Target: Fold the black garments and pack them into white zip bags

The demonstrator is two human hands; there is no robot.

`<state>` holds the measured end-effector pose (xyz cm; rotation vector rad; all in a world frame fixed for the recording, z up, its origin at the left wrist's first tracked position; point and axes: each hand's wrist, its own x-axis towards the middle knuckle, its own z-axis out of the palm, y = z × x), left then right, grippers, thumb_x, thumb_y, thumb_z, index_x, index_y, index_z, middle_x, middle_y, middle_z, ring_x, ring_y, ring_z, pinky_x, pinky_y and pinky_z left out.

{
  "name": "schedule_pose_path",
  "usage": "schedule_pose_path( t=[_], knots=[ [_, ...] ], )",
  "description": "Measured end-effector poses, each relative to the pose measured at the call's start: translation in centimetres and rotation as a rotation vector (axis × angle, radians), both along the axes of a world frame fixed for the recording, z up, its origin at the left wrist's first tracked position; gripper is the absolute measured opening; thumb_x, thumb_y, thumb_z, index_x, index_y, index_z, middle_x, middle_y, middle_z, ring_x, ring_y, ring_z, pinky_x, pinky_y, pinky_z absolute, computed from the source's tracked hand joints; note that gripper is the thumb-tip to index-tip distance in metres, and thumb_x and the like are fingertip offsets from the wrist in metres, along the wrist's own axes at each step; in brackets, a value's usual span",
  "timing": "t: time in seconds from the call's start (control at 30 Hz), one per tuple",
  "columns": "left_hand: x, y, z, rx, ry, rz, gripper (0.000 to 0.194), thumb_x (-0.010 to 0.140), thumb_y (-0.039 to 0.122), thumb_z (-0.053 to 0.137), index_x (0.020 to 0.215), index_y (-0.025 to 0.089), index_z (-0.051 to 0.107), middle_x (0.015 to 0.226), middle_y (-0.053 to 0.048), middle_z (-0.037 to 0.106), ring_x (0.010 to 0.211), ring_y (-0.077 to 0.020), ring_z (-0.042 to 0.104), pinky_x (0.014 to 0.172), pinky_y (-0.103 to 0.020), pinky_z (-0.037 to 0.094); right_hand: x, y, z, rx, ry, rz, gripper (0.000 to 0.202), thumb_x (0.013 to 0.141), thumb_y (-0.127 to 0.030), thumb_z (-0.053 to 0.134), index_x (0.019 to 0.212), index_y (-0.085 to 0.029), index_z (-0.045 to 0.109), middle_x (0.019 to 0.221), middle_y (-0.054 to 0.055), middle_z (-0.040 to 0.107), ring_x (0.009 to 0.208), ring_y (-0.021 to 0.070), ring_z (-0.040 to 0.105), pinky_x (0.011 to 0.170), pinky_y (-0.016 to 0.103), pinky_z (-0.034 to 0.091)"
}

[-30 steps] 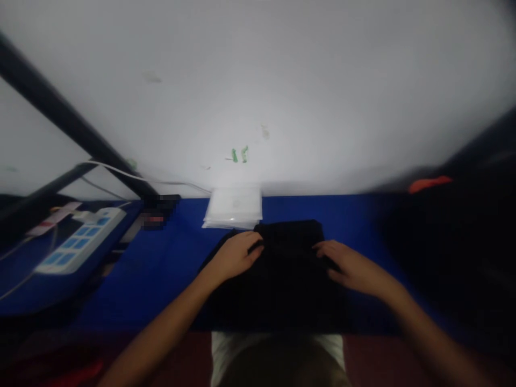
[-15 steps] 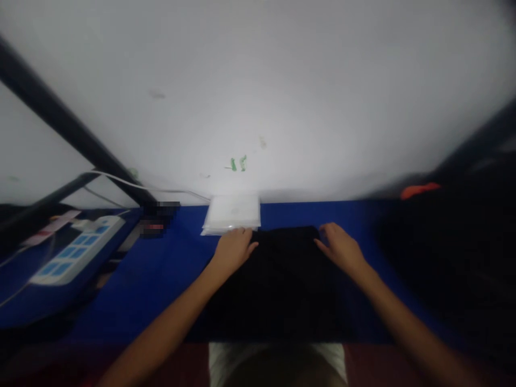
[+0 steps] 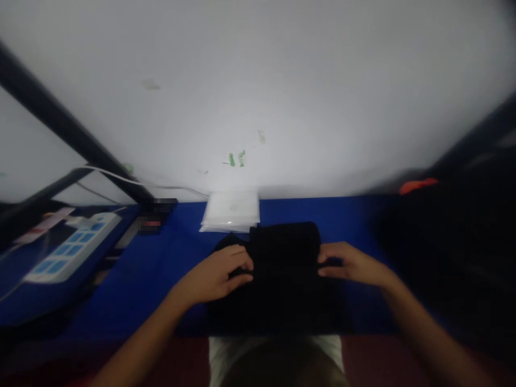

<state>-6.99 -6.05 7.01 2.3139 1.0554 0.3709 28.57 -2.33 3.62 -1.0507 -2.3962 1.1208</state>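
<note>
A black cloth (image 3: 284, 274) lies on the blue table surface (image 3: 149, 269) in front of me, its far part folded over into a raised band. At the left edge of that fold, my left hand (image 3: 226, 271) pinches the fabric between thumb and fingers. My right hand (image 3: 349, 262) has the right edge between its thumb and fingers, with a gap showing between them. Just beyond the cloth lies a stack of clear plastic bags (image 3: 231, 211). The cloth's dark folds are hard to make out.
A white power strip (image 3: 74, 248) with blue sockets lies at the left, a white cable (image 3: 133, 184) running behind it. Dark frame bars (image 3: 60, 115) rise at the left. A dark mass with an orange piece (image 3: 418, 186) sits at the right, below a white wall (image 3: 282, 80).
Both hands have come nearer to me from the cloth's far edge. The far part of the cloth is now folded over, and its left corner shows beside the fold.
</note>
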Motion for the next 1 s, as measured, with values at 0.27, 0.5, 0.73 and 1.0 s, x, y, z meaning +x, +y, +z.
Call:
schedule_pose_path(
  t=[0.27,0.5,0.73,1.0],
  knots=[
    [-0.8,-2.6,-1.3,-0.531,0.026,-0.056,0.032,0.079,0.045,0.069,0.099,0.021,0.064,0.076,0.0,0.067,0.067,-0.0148,0.063,0.056,-0.021,0.043,-0.6,-3.0,-0.4,-0.435,-0.117,0.193,0.034,0.081,-0.051,0.067,0.078,-0.017,0.065,0.066,-0.001,0.061,0.06,0.0116,0.055,0.054,0.022,0.038],
    [-2.0,0.8,-4.6,0.005,0.045,0.281,0.025,0.087,0.042,0.058,0.1,0.021,0.062,0.098,-0.006,0.064,0.092,-0.0222,0.058,0.084,-0.036,0.048,-4.0,-1.9,-1.1,0.031,-0.271,-0.054,0.028,0.09,-0.048,0.055,0.087,-0.021,0.061,0.074,0.003,0.066,0.065,0.0174,0.06,0.058,0.026,0.042],
    [-0.7,0.7,-6.8,0.193,0.086,0.173,0.054,0.089,0.047,0.056,0.137,0.022,0.047,0.143,-0.013,0.046,0.131,-0.0306,0.043,0.109,-0.049,0.035,-6.2,0.0,-5.3,0.502,-0.337,-0.265,0.07,0.089,-0.06,0.049,0.138,-0.011,0.045,0.142,0.023,0.046,0.132,0.0374,0.042,0.106,0.05,0.038],
    [0.0,0.8,-8.3,0.196,0.272,0.074,0.065,0.095,0.054,0.042,0.152,0.03,0.023,0.159,-0.011,0.021,0.145,-0.0315,0.022,0.114,-0.054,0.023,-4.5,0.8,-8.3,0.542,-0.426,-0.239,0.076,0.094,-0.062,0.034,0.148,-0.008,0.032,0.154,0.022,0.028,0.142,0.034,0.029,0.112,0.048,0.031]
  ],
)
